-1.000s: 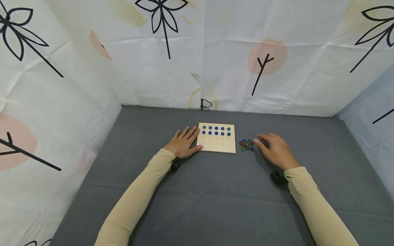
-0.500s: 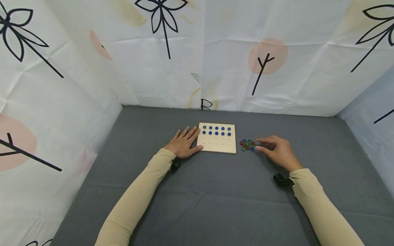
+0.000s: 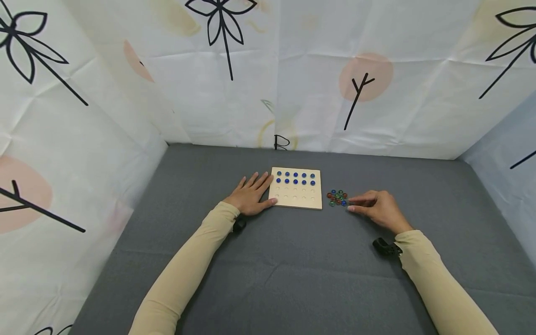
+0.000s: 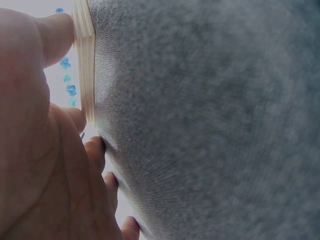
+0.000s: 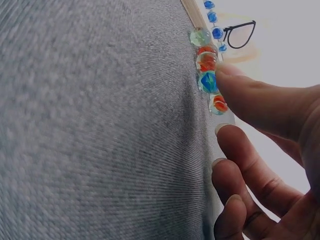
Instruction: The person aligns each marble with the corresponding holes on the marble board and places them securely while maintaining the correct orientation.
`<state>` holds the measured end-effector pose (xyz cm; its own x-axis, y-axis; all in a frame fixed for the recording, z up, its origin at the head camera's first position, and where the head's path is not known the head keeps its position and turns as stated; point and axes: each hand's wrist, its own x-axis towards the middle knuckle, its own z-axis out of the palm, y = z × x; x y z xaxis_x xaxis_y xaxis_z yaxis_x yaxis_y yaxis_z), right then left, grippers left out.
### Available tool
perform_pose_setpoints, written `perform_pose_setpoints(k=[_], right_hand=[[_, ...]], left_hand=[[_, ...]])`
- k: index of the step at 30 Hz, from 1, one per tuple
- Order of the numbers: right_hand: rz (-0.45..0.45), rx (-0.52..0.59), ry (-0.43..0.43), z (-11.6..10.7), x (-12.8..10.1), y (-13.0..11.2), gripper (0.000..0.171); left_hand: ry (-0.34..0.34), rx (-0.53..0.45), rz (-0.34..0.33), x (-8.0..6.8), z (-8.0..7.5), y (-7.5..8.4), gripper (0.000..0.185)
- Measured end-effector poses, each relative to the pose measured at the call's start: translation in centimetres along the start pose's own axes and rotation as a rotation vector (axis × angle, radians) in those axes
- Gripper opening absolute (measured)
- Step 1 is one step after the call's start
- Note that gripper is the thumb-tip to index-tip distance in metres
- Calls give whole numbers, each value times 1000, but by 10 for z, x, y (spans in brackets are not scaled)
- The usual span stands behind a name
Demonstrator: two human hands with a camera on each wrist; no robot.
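Observation:
A pale wooden board [image 3: 295,202] lies on the grey cloth, with two rows of blue marbles [image 3: 295,181] in its far hollows; its nearer two rows of hollows hold nothing. My left hand [image 3: 249,196] is spread flat at the board's left side, thumb and index finger touching its edge. To the right of the board sits a small cluster of loose marbles [image 3: 336,196], red, green and blue. My right hand [image 3: 378,210] hovers at the cluster's right side, thumb and fingers apart. In the right wrist view, the thumb is close to a blue marble [image 5: 208,81]; contact is unclear.
Grey cloth [image 3: 268,270] covers the table. White fabric printed with leaves and pink circles [image 3: 310,102] hangs behind and along both sides. Each wrist wears a black camera strap, such as the right wrist device [image 3: 386,246].
The right hand has shifted slightly down and right, and its thumb and fingers have come closer together beside the marbles. The left hand and the board stay in place.

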<state>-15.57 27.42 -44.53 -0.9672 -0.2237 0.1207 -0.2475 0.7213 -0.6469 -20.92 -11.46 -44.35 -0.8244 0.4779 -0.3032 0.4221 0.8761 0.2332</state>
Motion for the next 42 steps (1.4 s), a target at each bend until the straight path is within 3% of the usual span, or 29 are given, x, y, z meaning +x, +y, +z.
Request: perform_pose_setpoints(k=[23, 42], right_hand=[[112, 15, -45, 6, 8, -5, 27], [62, -29, -40, 9, 15, -6, 27]], left_hand=[[14, -16, 2, 0, 0, -1, 81], [7, -29, 3, -1, -1, 0, 80]])
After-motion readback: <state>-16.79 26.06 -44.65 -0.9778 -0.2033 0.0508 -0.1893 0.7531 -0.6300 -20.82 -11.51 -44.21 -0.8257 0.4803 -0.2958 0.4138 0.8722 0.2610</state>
